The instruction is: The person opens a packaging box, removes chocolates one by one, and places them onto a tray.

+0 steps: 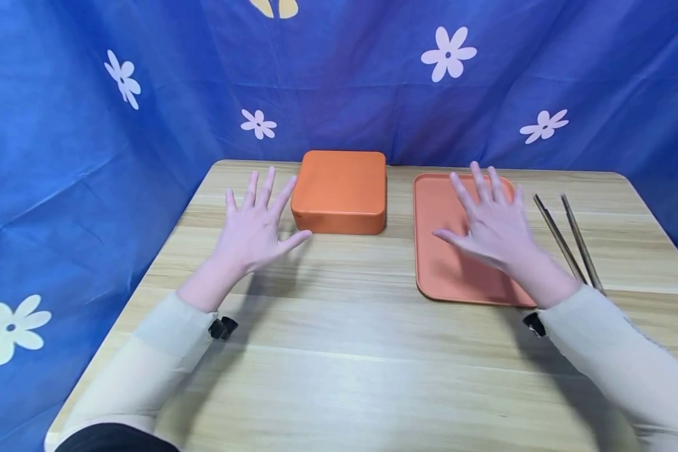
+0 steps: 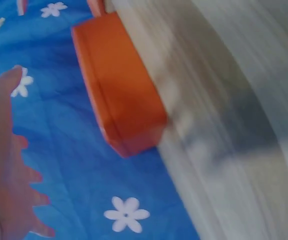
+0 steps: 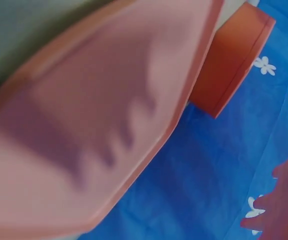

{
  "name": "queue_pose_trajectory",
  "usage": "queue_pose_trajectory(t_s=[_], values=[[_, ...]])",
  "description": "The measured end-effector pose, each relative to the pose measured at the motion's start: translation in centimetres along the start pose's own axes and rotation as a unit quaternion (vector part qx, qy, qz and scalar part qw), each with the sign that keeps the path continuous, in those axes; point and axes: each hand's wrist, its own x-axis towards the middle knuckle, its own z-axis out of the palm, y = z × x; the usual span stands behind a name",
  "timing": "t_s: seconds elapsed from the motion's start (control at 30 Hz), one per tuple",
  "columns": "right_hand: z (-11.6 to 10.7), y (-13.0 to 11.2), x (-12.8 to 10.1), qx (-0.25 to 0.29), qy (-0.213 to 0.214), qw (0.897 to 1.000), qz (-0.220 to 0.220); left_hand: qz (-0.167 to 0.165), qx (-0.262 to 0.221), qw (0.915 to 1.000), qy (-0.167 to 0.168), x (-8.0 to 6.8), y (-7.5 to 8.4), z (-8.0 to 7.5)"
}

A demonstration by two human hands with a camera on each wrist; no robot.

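Both hands hover over a wooden table (image 1: 339, 351) with fingers spread and nothing in them. My left hand (image 1: 258, 227) is just left of a closed orange box (image 1: 340, 190) at the table's back, fingertips near its left side. That box (image 2: 119, 85) fills the upper part of the blurred left wrist view, with my left hand (image 2: 6, 165) at the frame's left edge. My right hand (image 1: 493, 221) floats above a flat orange tray (image 1: 437, 263). In the right wrist view the tray (image 3: 104, 115) carries the hand's shadow, the box (image 3: 231, 60) lies beyond, and fingertips (image 3: 279, 210) show at the lower right.
Metal tongs (image 1: 570, 242) lie on the table right of the tray, pointing away from me. A blue cloth with white flowers (image 1: 446, 53) hangs behind and to both sides of the table. Small black clips sit at both sleeve cuffs.
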Motion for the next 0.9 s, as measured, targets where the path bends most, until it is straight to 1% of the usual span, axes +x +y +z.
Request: queue_pose_trajectory(t_s=[0.13, 0.27, 0.4, 0.5, 0.6, 0.7, 0.8, 0.9], values=[[0.6, -1.9, 2.0, 0.029, -0.019, 0.999, -0.001, -0.005, -0.006, 0.9999, -0.007, 0.6, -1.0, 0.9], [1.7, -3.6, 3.6, 0.057, -0.037, 0.998, 0.003, -0.010, -0.027, 0.9994, -0.020, 1.5, -1.6, 1.8], [2.9, -5.3, 4.9, 0.085, -0.048, 0.995, 0.005, -0.015, -0.071, 0.9968, -0.035, 2.5, -2.0, 2.9], [3.8, -6.3, 5.7, 0.111, -0.050, 0.993, 0.006, -0.023, -0.109, 0.9928, -0.045, 3.1, -2.4, 3.7], [4.6, -6.9, 6.4, 0.135, -0.052, 0.989, 0.010, -0.031, -0.151, 0.9867, -0.052, 3.6, -2.8, 4.4], [5.3, -7.3, 6.9, 0.154, -0.056, 0.986, 0.017, -0.029, -0.195, 0.9790, -0.052, 4.2, -3.0, 5.0], [6.0, -7.4, 7.4, 0.183, -0.060, 0.981, 0.019, -0.017, -0.249, 0.9675, -0.043, 4.7, -3.0, 5.4], [6.7, -7.5, 7.9, 0.222, -0.067, 0.972, 0.019, -0.010, -0.306, 0.9513, -0.038, 5.2, -3.1, 5.9]])
